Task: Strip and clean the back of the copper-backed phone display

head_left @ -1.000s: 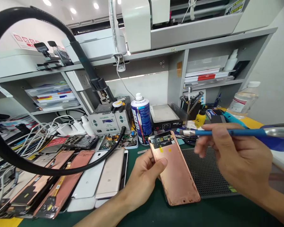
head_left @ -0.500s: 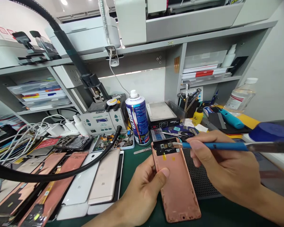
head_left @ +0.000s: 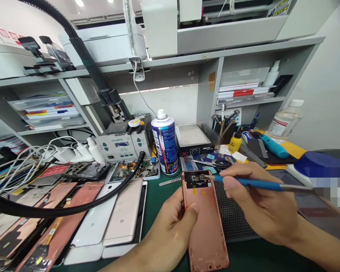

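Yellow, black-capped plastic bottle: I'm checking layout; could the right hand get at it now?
Not readily, it seems: the right hand holds a slim blue tool, though the way to the bottle looks open.

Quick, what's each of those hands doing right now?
Left hand: closed, holding the copper panel.
Right hand: closed, holding the blue brush, its tip at the panel's upper end.

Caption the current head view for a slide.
Left hand grips a copper-coloured phone panel; right hand holds a blue-handled brush at its black upper end.
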Motion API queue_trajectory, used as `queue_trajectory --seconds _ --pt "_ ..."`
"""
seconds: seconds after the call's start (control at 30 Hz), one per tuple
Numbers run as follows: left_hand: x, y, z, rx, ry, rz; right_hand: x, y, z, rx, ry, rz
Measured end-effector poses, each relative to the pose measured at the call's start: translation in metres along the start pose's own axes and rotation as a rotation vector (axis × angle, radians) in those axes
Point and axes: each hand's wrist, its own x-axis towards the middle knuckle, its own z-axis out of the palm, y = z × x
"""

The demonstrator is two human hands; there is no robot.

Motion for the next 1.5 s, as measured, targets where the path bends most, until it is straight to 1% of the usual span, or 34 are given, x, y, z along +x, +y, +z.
queue_trajectory --seconds 0.13,0.27,0.37,0.53,0.6,0.7,0.73,0.87,0.93,1.0,1.13,1.2,1.27,1.37,1.5 --pt "-0.001 0.002 0.000 0.034 0.015 0.064 -0.004 0.002 0.002 -0.009 -0.020 -0.112" --pt "-0.003 0.000 0.000 0.151 0.054 0.098 -0.010 0.004 0.005 -0.086 -0.094 -0.223" --pt "-0.004 -0.003 -0.002 0.210 0.064 0.119 -0.015 0.003 0.007 -0.123 -0.087 -0.298" --pt "-0.002 -0.006 -0.005 0.203 0.130 0.140 -0.017 -0.001 0.010 -0.095 -0.095 -0.344" --pt "-0.002 -0.005 -0.004 0.198 0.127 0.137 -0.015 -0.001 0.010 -0.078 -0.077 -0.339" --pt "-0.003 -0.004 -0.002 0.220 0.106 0.128 -0.012 0.000 0.010 -0.038 -0.009 -0.277" --pt "-0.004 -0.004 -0.002 0.224 0.101 0.130 -0.011 0.000 0.010 -0.033 0.009 -0.277" --pt "-0.003 -0.002 -0.004 0.210 0.105 0.135 -0.011 0.000 0.012 -0.065 -0.006 -0.349" --pt "-0.003 -0.001 -0.004 0.201 0.105 0.136 -0.011 0.000 0.011 -0.034 -0.023 -0.290" --pt "-0.003 0.000 -0.004 0.179 0.095 0.138 -0.011 -0.001 0.011 0.022 -0.019 -0.155" --pt "-0.003 -0.002 -0.003 0.071 0.080 0.113 -0.007 -0.004 0.011 0.101 0.060 0.128" --pt "-0.002 -0.004 -0.003 0.022 0.093 0.086 -0.004 -0.006 0.012 0.191 0.052 0.271" --pt "0.000 -0.004 -0.005 -0.020 0.119 0.059 0.000 -0.007 0.013 0.281 0.035 0.377" --pt "0.003 -0.004 -0.007 -0.100 0.147 0.004 0.005 -0.010 0.012 0.325 0.041 0.439" --pt "0.007 -0.004 -0.008 -0.201 0.161 -0.033 0.007 -0.013 0.011 0.370 0.038 0.447"
